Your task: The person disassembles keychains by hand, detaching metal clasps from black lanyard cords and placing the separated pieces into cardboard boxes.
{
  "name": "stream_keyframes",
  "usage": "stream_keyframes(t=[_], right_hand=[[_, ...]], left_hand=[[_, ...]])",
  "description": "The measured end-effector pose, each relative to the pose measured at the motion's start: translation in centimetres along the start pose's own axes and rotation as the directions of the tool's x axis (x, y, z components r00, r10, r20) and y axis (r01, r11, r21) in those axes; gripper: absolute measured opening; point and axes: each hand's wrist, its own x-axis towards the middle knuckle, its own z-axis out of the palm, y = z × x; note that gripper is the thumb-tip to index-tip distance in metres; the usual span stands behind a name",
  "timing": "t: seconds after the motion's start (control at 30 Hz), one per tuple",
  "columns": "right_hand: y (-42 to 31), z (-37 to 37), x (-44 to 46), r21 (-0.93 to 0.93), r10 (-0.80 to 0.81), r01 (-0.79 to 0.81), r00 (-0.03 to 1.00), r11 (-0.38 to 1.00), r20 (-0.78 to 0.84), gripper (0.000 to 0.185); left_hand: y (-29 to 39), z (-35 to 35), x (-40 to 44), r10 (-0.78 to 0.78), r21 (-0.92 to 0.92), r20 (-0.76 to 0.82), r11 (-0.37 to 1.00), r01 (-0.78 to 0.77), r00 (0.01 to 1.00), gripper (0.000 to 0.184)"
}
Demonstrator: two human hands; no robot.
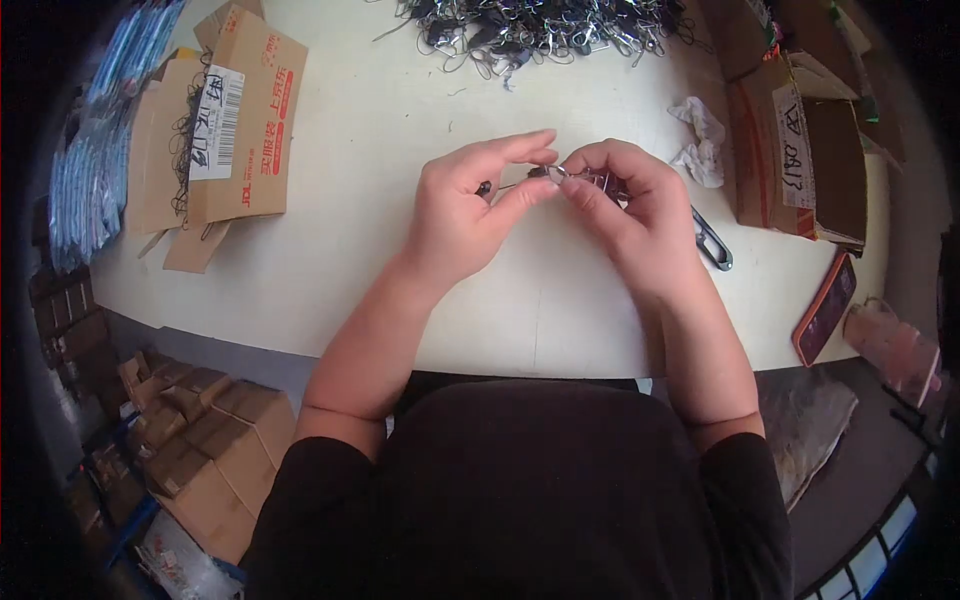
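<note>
My left hand is above the white table, its thumb and fingers closing on a small metal ring with a black piece attached. A thin dark cord with a black end shows at the palm of that hand. My right hand meets it at the ring, thumb and forefinger pinched on the other side. Several small metal clasps are tucked inside its curled fingers; their exact shape is partly hidden. Beyond the hands lies a heap of black straps with metal clasps.
An open cardboard box with black cords stands left, beside stacked blue plastic packets. To the right are a crumpled tissue, a black-handled tool, another open carton and a phone. Cartons sit below the table.
</note>
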Motion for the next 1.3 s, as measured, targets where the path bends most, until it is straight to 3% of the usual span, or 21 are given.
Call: stream_keyframes(t=[0.23,0.33,0.57,0.77,0.83,1.03,1.13,1.2,1.3], right_hand=[[0.1,-0.1,0.1,-0.026,-0.046,0.046,0.999,0.999,0.024,0.009],[0.2,-0.1,0.1,-0.057,-0.082,0.084,0.996,0.995,0.024,0.008],[0.2,-0.1,0.2,-0.083,-0.092,0.092,0.996,0.992,0.002,0.009],[-0.5,-0.6,0.2,0.128,0.161,-0.163,0.987,0.978,0.029,0.01],[-0.1,-0.6,0.2,0.151,0.149,-0.155,0.987,0.976,0.053,0.01],[0.4,-0.1,0.1,0.154,0.079,-0.091,0.993,0.984,0.087,0.011],[0.1,-0.2,0.0,0.128,0.055,-0.067,0.993,0.989,0.101,0.011],[0.1,-0.3,0.0,0.137,-0.021,0.008,0.995,0.991,0.097,0.011],[-0.7,-1.0,0.2,0.49,0.26,-0.356,0.932,0.796,0.254,0.007]], left_hand=[[-1.1,-0.1,-0.1,0.101,0.062,-0.01,0.993,-0.1,0.995,0.015],[-0.5,-0.1,-0.4,0.002,0.117,-0.017,0.993,0.0,1.0,0.013],[-0.2,0.6,-0.7,-0.053,0.073,-0.055,0.996,0.057,0.997,0.015],[0.1,0.6,-0.3,0.063,0.065,0.009,0.996,-0.064,0.998,0.018],[0.3,0.2,-0.2,0.132,0.103,0.082,0.985,-0.141,0.988,0.018],[-0.2,0.4,-0.4,0.082,0.098,0.029,0.992,-0.084,0.996,0.01],[-0.6,0.3,-1.0,-0.141,-0.084,0.069,0.986,0.146,0.988,0.007],[-0.6,-0.1,-0.6,-0.266,-0.349,0.075,0.896,0.275,0.961,0.007],[-0.7,-2.4,0.7,-0.374,-0.643,0.029,0.703,0.304,0.927,0.008]])
